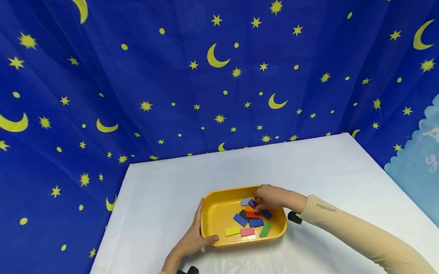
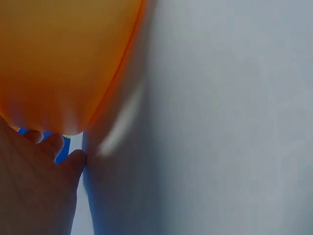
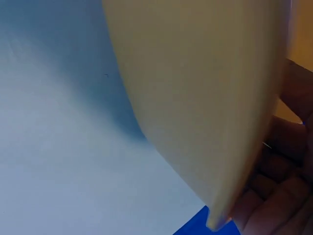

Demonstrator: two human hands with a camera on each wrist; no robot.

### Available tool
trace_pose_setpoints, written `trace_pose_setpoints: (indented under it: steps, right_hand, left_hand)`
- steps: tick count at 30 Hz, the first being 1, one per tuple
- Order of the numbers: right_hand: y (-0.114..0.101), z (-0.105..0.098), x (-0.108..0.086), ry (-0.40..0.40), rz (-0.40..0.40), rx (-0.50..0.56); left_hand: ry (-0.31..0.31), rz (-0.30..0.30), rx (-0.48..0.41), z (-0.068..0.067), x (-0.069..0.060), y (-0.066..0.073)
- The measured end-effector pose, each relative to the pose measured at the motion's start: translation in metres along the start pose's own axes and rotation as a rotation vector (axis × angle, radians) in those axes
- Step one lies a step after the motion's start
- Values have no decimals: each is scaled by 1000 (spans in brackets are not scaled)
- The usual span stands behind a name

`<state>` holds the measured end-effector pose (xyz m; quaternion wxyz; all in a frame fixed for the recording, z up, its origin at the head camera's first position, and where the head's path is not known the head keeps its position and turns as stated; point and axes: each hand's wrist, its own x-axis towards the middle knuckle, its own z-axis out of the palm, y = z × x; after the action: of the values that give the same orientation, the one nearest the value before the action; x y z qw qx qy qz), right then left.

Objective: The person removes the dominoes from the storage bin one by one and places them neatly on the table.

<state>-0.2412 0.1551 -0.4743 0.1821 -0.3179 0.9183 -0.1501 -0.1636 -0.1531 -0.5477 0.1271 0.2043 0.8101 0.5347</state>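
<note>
A yellow plastic tray (image 1: 218, 214) stands on the white table, holding several flat coloured blocks, mostly in its right half. My left hand (image 1: 191, 239) grips the tray's left end, thumb at the front rim and fingers along the outer wall. My right hand (image 1: 271, 196) reaches over the far right rim, its thumb and fingertips around a purple block (image 1: 252, 203). Close by lie a red block (image 1: 252, 215), a blue block (image 1: 256, 222) and a green block (image 1: 265, 230). In the right wrist view, the tray wall (image 3: 195, 98) partly hides the curled fingers (image 3: 279, 200).
The white table (image 1: 162, 190) extends around the tray. Behind it and at the left hangs a blue cloth (image 1: 186, 84) with yellow moons and stars. A light-blue panel (image 1: 433, 182) with white lettering is at the right.
</note>
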Motion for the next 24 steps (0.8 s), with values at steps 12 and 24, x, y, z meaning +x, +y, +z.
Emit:
trace_pose_setpoints:
  steps: [12, 24]
  right_hand:
    - [-5, 3, 4, -63, 87, 12]
    - [-4, -1, 3, -131, 122, -1]
  left_hand:
    - [40, -15, -122, 3, -2, -5]
    - [32, 28, -124, 6, 1, -9]
